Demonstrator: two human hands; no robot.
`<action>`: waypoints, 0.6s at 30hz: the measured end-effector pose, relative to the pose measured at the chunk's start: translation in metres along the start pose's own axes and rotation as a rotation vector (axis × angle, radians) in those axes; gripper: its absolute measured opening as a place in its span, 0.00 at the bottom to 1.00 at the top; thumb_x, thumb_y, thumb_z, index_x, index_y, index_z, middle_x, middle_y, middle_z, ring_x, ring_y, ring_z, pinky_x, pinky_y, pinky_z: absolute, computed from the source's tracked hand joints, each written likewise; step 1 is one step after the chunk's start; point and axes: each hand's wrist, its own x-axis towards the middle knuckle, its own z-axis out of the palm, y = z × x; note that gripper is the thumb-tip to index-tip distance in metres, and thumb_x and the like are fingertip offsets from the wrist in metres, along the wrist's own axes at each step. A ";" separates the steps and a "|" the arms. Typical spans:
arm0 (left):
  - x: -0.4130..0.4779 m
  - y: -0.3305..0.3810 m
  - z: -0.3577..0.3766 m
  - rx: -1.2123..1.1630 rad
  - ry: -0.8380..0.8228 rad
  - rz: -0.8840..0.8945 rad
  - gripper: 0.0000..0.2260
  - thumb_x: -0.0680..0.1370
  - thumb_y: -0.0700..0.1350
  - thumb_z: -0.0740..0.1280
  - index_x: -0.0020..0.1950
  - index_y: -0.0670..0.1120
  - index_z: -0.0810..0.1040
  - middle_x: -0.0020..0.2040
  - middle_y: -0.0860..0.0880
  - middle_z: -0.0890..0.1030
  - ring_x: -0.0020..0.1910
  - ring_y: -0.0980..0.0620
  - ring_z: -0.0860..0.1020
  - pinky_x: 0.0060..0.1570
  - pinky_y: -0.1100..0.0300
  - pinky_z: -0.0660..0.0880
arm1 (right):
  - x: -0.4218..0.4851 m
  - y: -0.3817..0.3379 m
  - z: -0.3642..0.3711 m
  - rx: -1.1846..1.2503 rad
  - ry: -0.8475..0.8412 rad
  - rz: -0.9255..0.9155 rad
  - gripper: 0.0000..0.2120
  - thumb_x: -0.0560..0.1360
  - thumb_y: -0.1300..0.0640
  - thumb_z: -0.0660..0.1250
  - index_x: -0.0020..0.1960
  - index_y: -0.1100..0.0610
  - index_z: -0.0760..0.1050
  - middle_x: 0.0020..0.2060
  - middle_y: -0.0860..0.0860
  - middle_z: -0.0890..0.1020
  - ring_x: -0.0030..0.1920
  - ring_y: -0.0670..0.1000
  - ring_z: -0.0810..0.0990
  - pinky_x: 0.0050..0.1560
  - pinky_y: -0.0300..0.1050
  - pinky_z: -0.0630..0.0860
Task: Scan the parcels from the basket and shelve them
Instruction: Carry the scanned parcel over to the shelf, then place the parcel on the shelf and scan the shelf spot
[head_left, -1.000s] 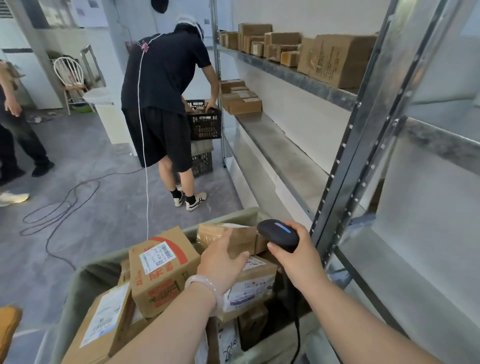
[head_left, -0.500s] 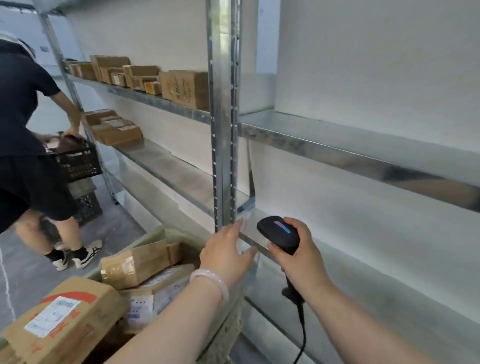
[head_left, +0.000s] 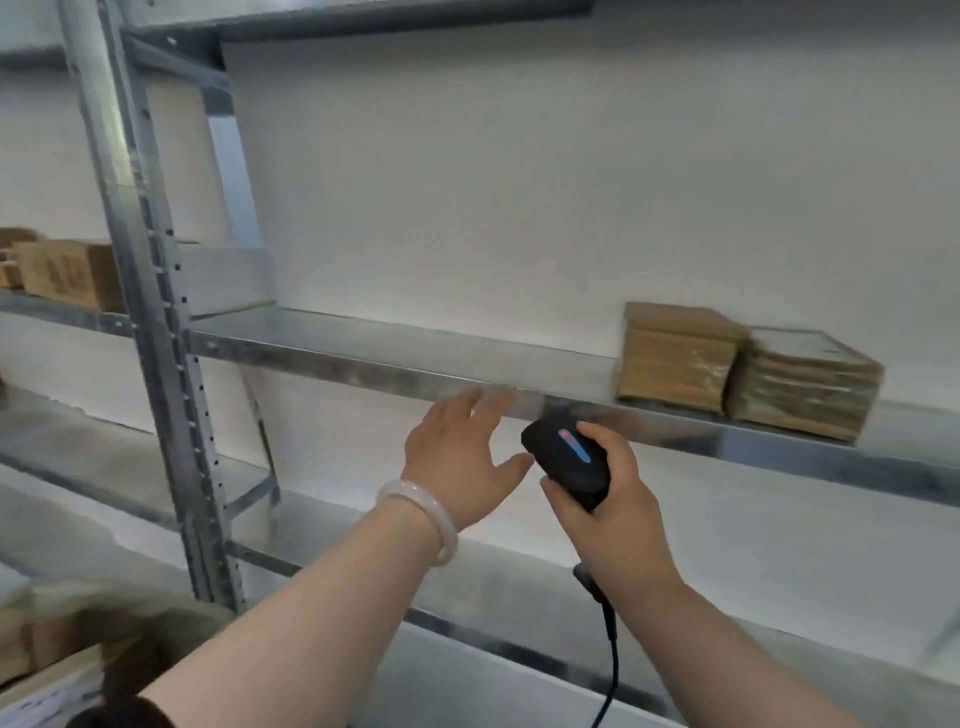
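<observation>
Left hand (head_left: 458, 461) open and empty at the shelf (head_left: 363, 358) edge; right hand (head_left: 618, 519) grips the scanner (head_left: 569, 460). Parcels (head_left: 31, 649) lie in the basket (head_left: 119, 608), lower left — best to fetch one, label facing the scanner, before shelving.

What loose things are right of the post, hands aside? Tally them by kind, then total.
Boxes: 2
Scanner: 1
Bracelet: 1
Total: 4
</observation>
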 end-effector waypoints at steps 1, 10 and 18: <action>0.006 0.023 0.000 -0.033 0.007 0.023 0.32 0.77 0.63 0.65 0.79 0.64 0.56 0.80 0.54 0.59 0.78 0.49 0.56 0.73 0.51 0.58 | 0.004 0.000 -0.025 -0.010 0.035 -0.009 0.30 0.72 0.53 0.76 0.60 0.25 0.64 0.54 0.31 0.78 0.53 0.33 0.78 0.46 0.23 0.71; 0.031 0.188 0.033 -0.257 0.018 0.179 0.30 0.78 0.58 0.67 0.79 0.59 0.60 0.77 0.54 0.64 0.76 0.48 0.61 0.73 0.50 0.65 | 0.040 0.009 -0.195 -0.009 0.265 -0.099 0.26 0.73 0.56 0.75 0.63 0.36 0.69 0.52 0.25 0.75 0.50 0.32 0.78 0.37 0.24 0.73; 0.049 0.246 0.063 -0.390 -0.084 0.162 0.34 0.79 0.54 0.67 0.81 0.62 0.53 0.74 0.50 0.63 0.73 0.47 0.63 0.72 0.51 0.65 | 0.071 0.025 -0.253 -0.035 0.392 -0.036 0.25 0.73 0.54 0.75 0.60 0.34 0.66 0.49 0.25 0.77 0.46 0.36 0.81 0.41 0.26 0.74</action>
